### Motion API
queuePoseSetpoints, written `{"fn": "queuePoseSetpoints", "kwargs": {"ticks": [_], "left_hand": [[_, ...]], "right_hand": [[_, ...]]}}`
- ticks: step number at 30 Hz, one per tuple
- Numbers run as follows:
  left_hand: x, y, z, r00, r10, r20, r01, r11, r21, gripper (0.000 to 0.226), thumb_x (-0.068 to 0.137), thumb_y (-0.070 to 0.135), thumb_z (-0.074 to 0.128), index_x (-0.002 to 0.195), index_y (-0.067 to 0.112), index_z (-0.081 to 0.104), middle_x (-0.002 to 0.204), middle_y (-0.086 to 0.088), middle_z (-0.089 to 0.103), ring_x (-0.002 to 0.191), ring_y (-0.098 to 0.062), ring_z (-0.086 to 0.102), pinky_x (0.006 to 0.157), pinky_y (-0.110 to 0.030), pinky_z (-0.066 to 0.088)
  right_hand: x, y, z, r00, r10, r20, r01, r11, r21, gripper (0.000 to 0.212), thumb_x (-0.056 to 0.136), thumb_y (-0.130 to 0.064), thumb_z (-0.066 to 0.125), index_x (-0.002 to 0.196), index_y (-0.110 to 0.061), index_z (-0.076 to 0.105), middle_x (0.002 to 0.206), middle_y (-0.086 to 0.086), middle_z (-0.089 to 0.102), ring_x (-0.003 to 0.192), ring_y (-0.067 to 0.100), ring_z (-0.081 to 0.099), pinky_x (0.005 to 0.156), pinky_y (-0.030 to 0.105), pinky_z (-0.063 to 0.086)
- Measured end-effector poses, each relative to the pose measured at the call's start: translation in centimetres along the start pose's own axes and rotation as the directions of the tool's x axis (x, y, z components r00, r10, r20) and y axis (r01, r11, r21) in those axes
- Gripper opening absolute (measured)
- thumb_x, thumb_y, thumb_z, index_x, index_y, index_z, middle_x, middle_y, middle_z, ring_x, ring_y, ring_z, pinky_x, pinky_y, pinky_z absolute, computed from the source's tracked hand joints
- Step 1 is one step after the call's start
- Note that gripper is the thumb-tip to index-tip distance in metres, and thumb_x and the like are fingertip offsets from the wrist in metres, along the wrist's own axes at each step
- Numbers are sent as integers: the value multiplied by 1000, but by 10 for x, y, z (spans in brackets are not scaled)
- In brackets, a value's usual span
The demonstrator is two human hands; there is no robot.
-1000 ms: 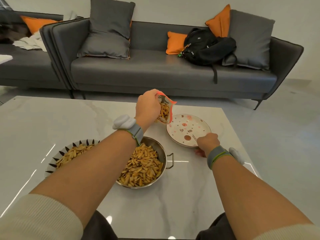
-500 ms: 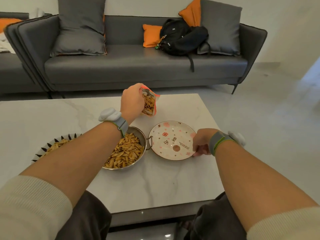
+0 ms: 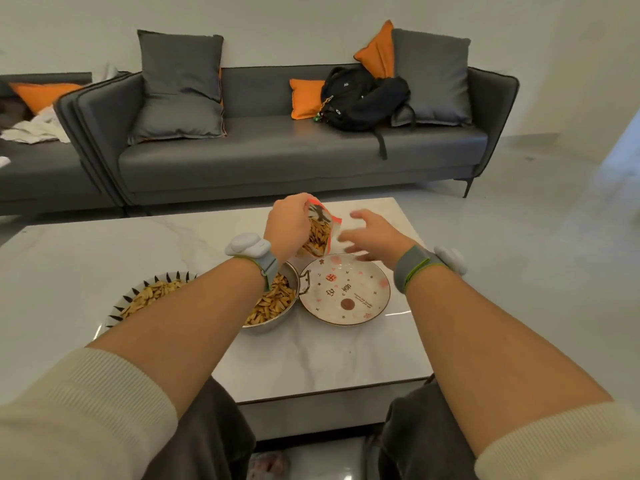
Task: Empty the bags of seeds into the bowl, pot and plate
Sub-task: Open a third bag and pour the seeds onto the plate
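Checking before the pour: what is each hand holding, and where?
The left hand grips the seed bag by its upper end. The right hand is open beside the bag, holding nothing.

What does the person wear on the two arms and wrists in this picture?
Both forearms are bare, with cream ribbed sleeves pushed up toward the elbows. The left sleeve and the right sleeve match. Each wrist carries a grey band edged with green cord and a rounded white device: the left wrist device and the right wrist device. No rings or gloves are visible.
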State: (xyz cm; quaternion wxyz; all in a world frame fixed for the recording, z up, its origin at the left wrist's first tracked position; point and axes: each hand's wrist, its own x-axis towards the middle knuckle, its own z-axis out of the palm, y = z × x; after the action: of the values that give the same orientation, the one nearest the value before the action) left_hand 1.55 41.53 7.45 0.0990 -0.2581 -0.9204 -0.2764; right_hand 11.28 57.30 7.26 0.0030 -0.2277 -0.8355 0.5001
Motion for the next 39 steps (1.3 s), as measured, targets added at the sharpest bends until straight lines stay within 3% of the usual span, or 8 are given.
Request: {"fn": "queuePoseSetpoints", "kwargs": {"ticks": [4,11,16,19,26,29,34,39], "left_hand": [[-1,10,5,995,89,55,-89,996,11,35,108,10,49,133,22,70,122,-8,74,114,-30,69,96,-46,60],[-4,-2,31,981,192,38,-183,969,-163,45,112,26,49,156,19,54,143,-10,69,133,-30,63,111,-42,51],[-1,-20,25,962,-66,266,132,962,-240,70,103,33,65,163,10,38,162,-13,49,149,-30,46,120,-43,43],[-1,-27,24,941,-254,226,305,923,-235,38,104,27,61,137,9,53,120,-4,60,120,-28,54,91,-33,51],[-1,-32,32,811,-428,400,584,542,-604,23,100,-9,48,116,-14,63,120,-32,70,103,-35,74,76,-40,69],[0,-24,22,788,-312,530,615,411,-673,21,101,-2,59,121,-9,58,127,-25,67,111,-33,71,93,-47,65],[1,-30,11,683,-295,669,670,-114,-734,50,102,29,67,136,7,36,137,-31,51,123,-43,68,110,-54,54],[18,-40,39,568,-411,713,735,-137,-664,32,111,17,46,130,-6,34,138,-26,53,119,-42,67,88,-57,61]], "right_hand": [[-3,-13,15,990,-98,-100,90,993,-80,73,94,-26,68,161,-29,40,145,8,58,98,26,74,77,40,66],[17,0,12,969,125,-212,-105,989,103,20,99,-10,58,103,2,72,103,26,73,57,37,76,57,47,67],[35,6,7,953,184,-242,-116,957,267,16,96,-1,61,110,7,62,109,31,70,68,47,77,57,53,66],[44,2,11,959,159,-234,-97,962,256,16,91,5,60,106,7,64,107,30,71,74,49,77,58,53,66],[41,-3,23,984,175,-19,-159,929,334,18,97,-1,65,115,2,69,95,16,66,71,39,75,82,55,66],[39,5,17,982,175,66,-186,893,410,22,102,5,57,120,5,68,118,22,70,88,46,78,75,50,67],[41,14,10,975,187,119,-221,801,556,28,103,10,52,131,11,57,127,28,66,93,41,77,62,44,67],[38,16,4,972,133,193,-218,815,537,28,102,2,63,129,10,61,125,29,69,98,42,78,75,49,68]]}}
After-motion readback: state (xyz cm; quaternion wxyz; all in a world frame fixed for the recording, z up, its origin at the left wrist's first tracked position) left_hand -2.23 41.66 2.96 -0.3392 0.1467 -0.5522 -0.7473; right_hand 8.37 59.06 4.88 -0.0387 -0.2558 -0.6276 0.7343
